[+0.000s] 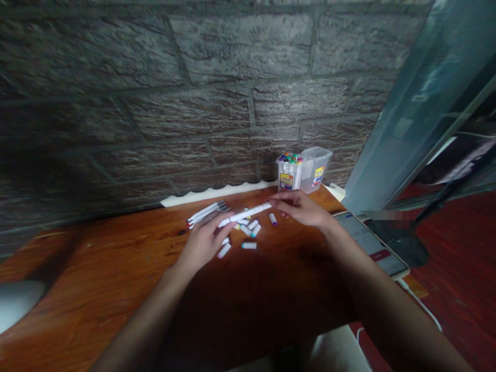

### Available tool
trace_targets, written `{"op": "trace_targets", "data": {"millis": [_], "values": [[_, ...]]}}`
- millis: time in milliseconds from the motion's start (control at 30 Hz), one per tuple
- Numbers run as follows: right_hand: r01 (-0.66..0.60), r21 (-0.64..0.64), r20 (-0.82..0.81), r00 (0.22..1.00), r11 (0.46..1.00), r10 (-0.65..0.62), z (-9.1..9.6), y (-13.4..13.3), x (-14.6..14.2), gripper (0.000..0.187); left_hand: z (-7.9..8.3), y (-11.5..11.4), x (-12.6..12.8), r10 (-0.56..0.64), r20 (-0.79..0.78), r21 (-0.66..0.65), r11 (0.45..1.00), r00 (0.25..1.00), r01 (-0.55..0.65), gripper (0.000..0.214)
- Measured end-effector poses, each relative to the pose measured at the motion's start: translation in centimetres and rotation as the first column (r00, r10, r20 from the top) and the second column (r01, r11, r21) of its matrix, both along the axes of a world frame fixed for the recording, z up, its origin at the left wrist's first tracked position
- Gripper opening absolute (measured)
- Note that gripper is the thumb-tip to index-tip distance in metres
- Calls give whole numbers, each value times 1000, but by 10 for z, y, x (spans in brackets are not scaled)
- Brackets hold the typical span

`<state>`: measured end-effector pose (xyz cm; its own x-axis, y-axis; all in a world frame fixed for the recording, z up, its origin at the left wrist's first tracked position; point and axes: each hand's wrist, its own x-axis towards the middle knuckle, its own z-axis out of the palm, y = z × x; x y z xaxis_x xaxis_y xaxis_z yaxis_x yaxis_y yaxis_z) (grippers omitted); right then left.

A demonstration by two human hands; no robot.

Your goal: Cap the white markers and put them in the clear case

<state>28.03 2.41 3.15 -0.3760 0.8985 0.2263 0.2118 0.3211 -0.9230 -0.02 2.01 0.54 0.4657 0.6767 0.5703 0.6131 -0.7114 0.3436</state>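
Observation:
A white marker [250,212] is held level above the table between both hands. My left hand [207,237] is closed round its left end. At the other end, the fingers of my right hand [300,206] pinch the tip. Below the marker lie several loose white marker caps [246,229] with coloured ends, and one cap [249,245] rests apart, nearer to me. Another cap [273,219] with a purple end lies close to my right hand. Beyond my left hand several markers [207,211] lie side by side, partly hidden by its fingers.
A clear box of upright markers [287,181] stands against the brick wall [217,108], with a second clear container [315,170] beside it. On the right edge of the wooden table [104,263] lies a tablet or large phone [372,245] with a white cable. A rounded white object [19,302] is at far left.

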Motion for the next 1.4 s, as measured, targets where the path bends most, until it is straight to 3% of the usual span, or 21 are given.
{"op": "trace_targets", "data": {"millis": [133, 400, 533, 667, 767, 867, 1033, 1267, 1400], "values": [[-34, -35, 98, 995, 999, 37, 0, -2, -1, 47, 4, -3, 2, -8, -19, -1, 1000, 1000, 8, 31], [79, -60, 284, 957, 995, -59, -12, -6, -21, 65, 4, -8, 3, -95, -137, -127, 989, 986, 78, 25], [145, -93, 180, 975, 985, -127, -11, -5, -27, 69, 5, -12, 9, -84, -187, -137, 989, 979, 58, 27], [114, -243, -27, 992, 963, -124, -9, -1, -27, 77, 6, -17, 15, -116, -208, -151, 985, 971, 85, 26], [73, -334, -272, 947, 940, -170, -8, 0, -32, 78, 5, -20, 18, -148, -203, -161, 980, 968, 116, 23], [85, -414, -395, 880, 906, -263, -9, -2, -41, 74, 0, -24, 23, -183, -184, -212, 967, 966, 143, 23], [183, -420, -461, 800, 889, -383, -14, -9, -52, 65, -11, -27, 30, -182, -209, -222, 966, 961, 135, 27], [129, -325, -345, 906, 937, -244, -25, -13, -57, 63, -12, -27, 24, -131, -339, -113, 989, 932, 98, 29], [107, -303, -352, 911, 947, -216, -27, -14, -60, 62, -14, -26, 22, -123, -356, -73, 992, 926, 104, 31]]}}
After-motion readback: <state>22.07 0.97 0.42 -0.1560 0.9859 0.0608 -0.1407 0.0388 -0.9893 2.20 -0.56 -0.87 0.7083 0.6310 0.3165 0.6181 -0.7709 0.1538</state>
